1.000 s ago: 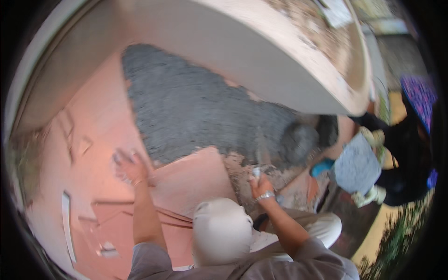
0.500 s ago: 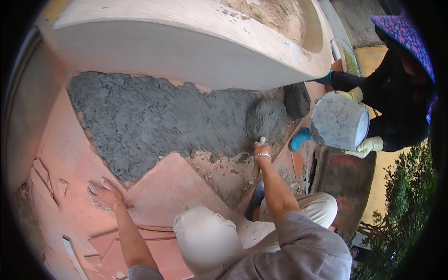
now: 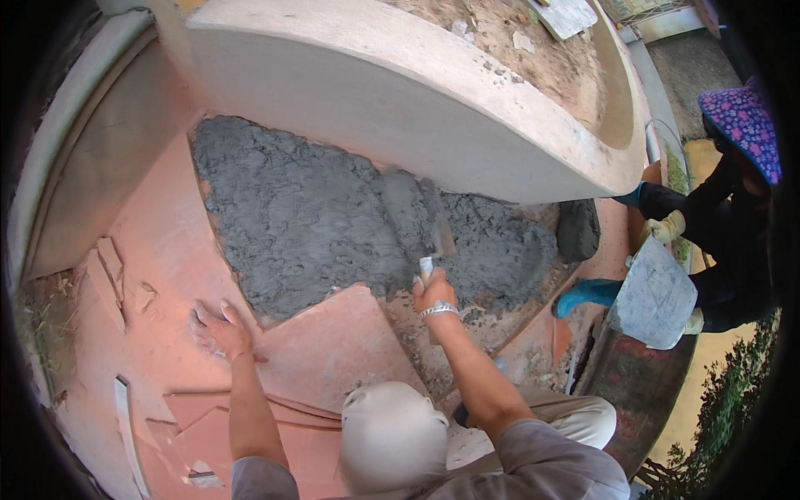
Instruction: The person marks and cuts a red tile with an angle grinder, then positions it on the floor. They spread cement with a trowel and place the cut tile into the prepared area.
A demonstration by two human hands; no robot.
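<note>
Gripping the handle of a trowel (image 3: 417,221), the right hand (image 3: 433,292) is closed in a full fist around it, arm stretched far out so that the flat steel blade lies on the wet mortar bed (image 3: 333,225). The blade is coated in the same grey paste, which suggests it is laid flat to press and level the surface rather than to scoop. The left hand (image 3: 218,329) holds nothing: it is spread open, fingers splayed, palm down on the terracotta floor (image 3: 167,250) to the left, probably propping the person's weight during the long reach.

The mortar is dark grey, coarse and lumpy, cracked into ridges, and fills the strip between the floor and the curved wall of a pale concrete planter (image 3: 417,92) on the far side. A smooth reddish tile (image 3: 333,342) with a slanted edge lies near the mortar's near rim, just right of the open hand. Broken tile offcuts (image 3: 112,267) lie scattered at the far left.

At the right, another person in yellow gloves (image 3: 667,227) and blue boots (image 3: 587,293) holds a mortar-smeared bucket (image 3: 654,296).
</note>
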